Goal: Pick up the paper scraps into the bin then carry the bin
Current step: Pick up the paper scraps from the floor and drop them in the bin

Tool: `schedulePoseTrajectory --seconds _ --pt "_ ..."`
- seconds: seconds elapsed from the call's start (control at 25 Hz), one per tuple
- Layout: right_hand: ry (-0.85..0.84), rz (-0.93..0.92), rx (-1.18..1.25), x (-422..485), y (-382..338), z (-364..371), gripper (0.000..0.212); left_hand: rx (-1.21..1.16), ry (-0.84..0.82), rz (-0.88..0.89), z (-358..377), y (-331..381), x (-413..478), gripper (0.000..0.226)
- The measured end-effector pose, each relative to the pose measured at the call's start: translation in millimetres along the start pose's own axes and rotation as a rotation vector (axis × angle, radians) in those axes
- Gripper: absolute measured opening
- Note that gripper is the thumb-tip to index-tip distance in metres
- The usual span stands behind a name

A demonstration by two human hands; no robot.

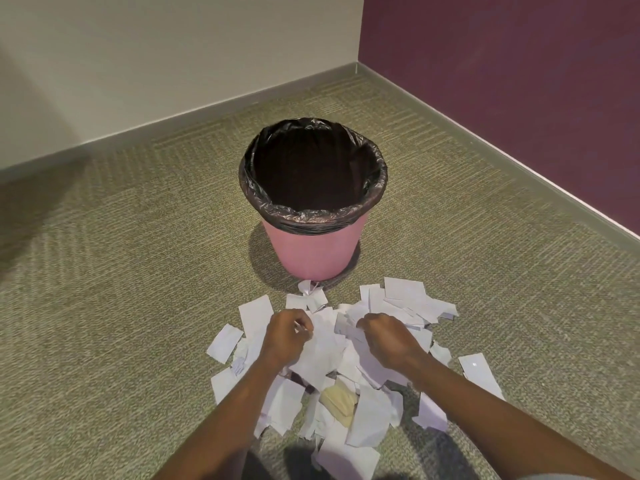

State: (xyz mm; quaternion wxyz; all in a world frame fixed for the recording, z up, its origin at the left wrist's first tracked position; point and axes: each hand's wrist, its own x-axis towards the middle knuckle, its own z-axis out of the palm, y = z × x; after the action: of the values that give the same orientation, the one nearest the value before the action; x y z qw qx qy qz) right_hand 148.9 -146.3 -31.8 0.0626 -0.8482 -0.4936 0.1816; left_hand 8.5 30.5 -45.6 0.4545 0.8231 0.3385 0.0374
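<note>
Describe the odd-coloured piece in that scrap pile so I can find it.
Start at the round pink plastic bin with the black liner. Nearer the camera lies a pile of white paper scraps. The crumpled cream-yellow wad in its near half is the only piece not white.

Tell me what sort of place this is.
Probably a corner of an office or similar indoor room. It has low-pile patterned carpet and a grey baseboard below a cream wall and a purple wall. A pink bin with a black liner stands by paper scraps.
</note>
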Motion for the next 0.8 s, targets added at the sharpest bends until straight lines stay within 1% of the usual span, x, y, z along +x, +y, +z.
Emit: schedulePoseTrajectory --seconds 0.08,0.16,0.24,0.28,0.32,0.36,0.4,0.44,0.48,0.52,0.56,0.6,0.68,0.72,0.8 --pt "0.045 0.034 0.074 -3.7 -1.8 -10.5 0.024 -0.045 0.022 -0.006 -10.4 4.5 2.1 0.031" --pt "0.123 0.051 0.179 -7.3 -1.5 -19.6 0.029 -0.088 0.026 0.014 -20.4 13.7 2.1 0.031" --pt "0.191 0.064 0.28 -12.4 0.5 -28.6 0.031 -0.074 0.012 0.042 -31.6 27.6 1.0 0.026" --pt "0.22 0.072 0.313 -16.1 2.1 -32.5 0.028 -0.045 0.021 0.051 -35.4 32.5 2.5 0.027" --pt "0.25 0.098 0.309 -20.5 2.5 -35.9 0.022 -0.008 0.038 0.058 -39.1 38.6 3.0 0.029" --pt "0.294 0.132 0.277 -24.2 3.6 -38.4 0.021 0.033 0.053 0.068 -42.3 44.5 2.5 0.028" --pt "0.326 0.169 0.21 -28.2 5.0 -39.2 0.035 0.077 0.061 0.089 -45.0 48.9 1.2 0.021" --pt "0.313 0.184 0.131 -31.1 6.1 -37.2 0.051 0.122 0.057 0.106 -47.7 52.1 -0.8 0.019" --pt "0.268 0.181 0.049 -33.9 6.3 -31.2 0.064 0.164 0.047 0.109 -48.5 51.4 -2.6 0.036" --pt "0.216 0.152 -0.026 -37.2 5.4 -21.1 0.072 0.2 0.034 0.103 -48.2 49.4 -5.8 0.047" --pt "0.142 0.113 -0.101 -40.7 3.2 -8.7 0.074 0.216 0.031 0.08 -46.4 46.6 -9.2 0.049" --pt "0.064 0.064 -0.174 -43.3 0.9 5.9 0.067 0.233 0.039 0.06 -44.6 43.3 -12.6 0.048" --pt "-0.073 0.002 -0.274 -46.2 -6.1 29.6 0.042 0.226 0.044 0.01 -40.8 34.7 -16.1 0.048" --pt "-0.101 0.027 -0.284 -46.2 -9.1 37.7 0.04 0.222 0.05 -0.008 -39.8 31.7 -17.8 0.048" --pt "-0.137 0.11 -0.321 -42.3 -10.3 50.5 0.051 0.216 0.062 -0.04 -39.6 27.9 -20.7 0.039"
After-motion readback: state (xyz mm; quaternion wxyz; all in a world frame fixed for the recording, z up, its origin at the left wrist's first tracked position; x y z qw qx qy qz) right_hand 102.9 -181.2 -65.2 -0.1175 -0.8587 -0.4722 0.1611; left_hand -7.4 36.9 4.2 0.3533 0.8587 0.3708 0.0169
